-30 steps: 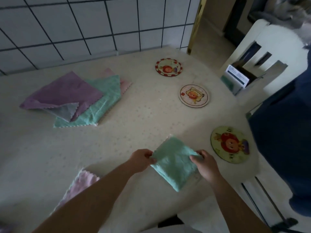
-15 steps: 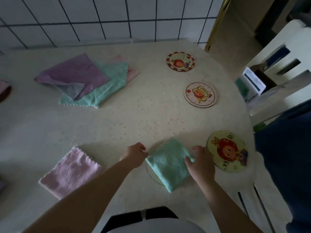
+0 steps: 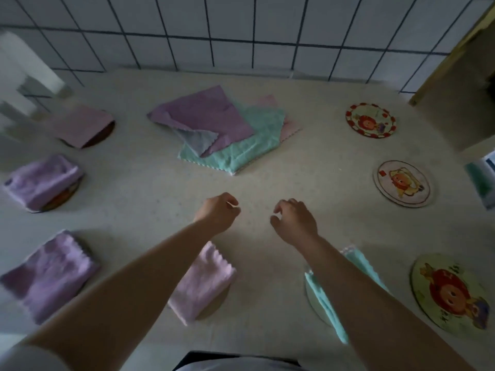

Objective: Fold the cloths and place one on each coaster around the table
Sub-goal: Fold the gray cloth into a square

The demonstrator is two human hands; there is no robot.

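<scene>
My left hand (image 3: 218,211) and my right hand (image 3: 293,219) hover empty over the middle of the table, fingers loosely curled. A folded green cloth (image 3: 368,269) lies on a coaster under my right forearm. A folded pink cloth (image 3: 203,282) lies on a coaster under my left forearm. A pile of unfolded cloths (image 3: 225,129), purple on green on pink, sits beyond my hands. Three bare coasters stand at the right: a red-rimmed coaster (image 3: 371,123), a pale coaster (image 3: 403,183) and a yellow coaster (image 3: 452,291). At the left lie three folded cloths on coasters (image 3: 44,179).
The table (image 3: 150,188) meets a tiled wall (image 3: 241,30) at the back. A white chair back (image 3: 24,68) stands at the far left. A doorway and a green object (image 3: 482,183) are at the right edge.
Both hands let go of the folded green cloth, left it on the near coaster, and moved forward toward the pile. The view swung left, bringing the left-side cloths into sight.
</scene>
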